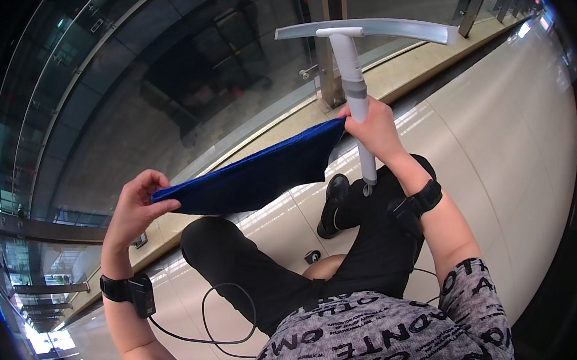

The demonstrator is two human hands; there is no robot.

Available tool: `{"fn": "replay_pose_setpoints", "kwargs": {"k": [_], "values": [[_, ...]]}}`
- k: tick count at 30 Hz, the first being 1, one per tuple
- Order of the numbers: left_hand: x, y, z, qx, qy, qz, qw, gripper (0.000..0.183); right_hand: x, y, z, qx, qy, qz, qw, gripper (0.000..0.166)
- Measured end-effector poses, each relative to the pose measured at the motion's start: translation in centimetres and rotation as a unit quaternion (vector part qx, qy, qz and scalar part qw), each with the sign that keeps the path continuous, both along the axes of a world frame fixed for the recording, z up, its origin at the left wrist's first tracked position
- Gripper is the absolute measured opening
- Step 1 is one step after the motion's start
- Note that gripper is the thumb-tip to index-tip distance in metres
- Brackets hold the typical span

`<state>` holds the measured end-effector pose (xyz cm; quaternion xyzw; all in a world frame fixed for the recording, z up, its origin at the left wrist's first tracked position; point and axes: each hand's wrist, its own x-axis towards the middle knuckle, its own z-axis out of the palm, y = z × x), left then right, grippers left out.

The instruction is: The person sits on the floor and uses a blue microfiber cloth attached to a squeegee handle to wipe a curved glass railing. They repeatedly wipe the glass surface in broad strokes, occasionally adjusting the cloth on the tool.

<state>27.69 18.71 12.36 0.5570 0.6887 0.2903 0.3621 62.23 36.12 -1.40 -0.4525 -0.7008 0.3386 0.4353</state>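
Observation:
A dark blue cloth point(253, 175) hangs stretched between my two hands, its folded upper edge slanting up to the right. My left hand point(142, 203) pinches one end between thumb and fingers. At the other end, my right hand point(373, 129) grips a corner of the cloth together with the handle of a white window squeegee point(348, 60). The squeegee stands nearly upright, its wide pale blade at the top and a small hanging loop at the handle's lower end. Part of the handle is hidden behind my right hand.
Before me stands a glass panel point(241, 83) with a metal post point(331, 86), set on a beige stone ledge point(407, 79). I sit on a low brown seat point(329, 267) over light floor tiles point(478, 166). A black cable point(204, 306) loops from my left wrist strap.

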Motion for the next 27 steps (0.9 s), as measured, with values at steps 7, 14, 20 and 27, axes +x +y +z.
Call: {"fn": "replay_pose_setpoints", "kwargs": {"k": [7, 14, 20, 27], "values": [[-0.1, 0.1, -0.6, 0.008, 0.192, -0.058, 0.980, 0.020, 0.5, 0.7, 0.9, 0.019, 0.057, -0.006, 0.998, 0.010], [-0.1, 2.1, -2.9, 0.197, -0.091, 0.113, 0.970, 0.017, 0.5, 1.2, 2.7, -0.101, 0.173, 0.061, 0.978, 0.006], [0.9, 5.6, -5.9, 0.332, 0.007, 0.195, 0.923, 0.027, -0.5, 3.0, 1.7, -0.145, 0.249, 0.023, 0.957, 0.011], [6.2, 8.0, -0.1, 0.165, -0.272, 0.206, 0.925, 0.028, -0.3, 4.4, -3.3, -0.210, 0.248, 0.019, 0.945, 0.015]]}}
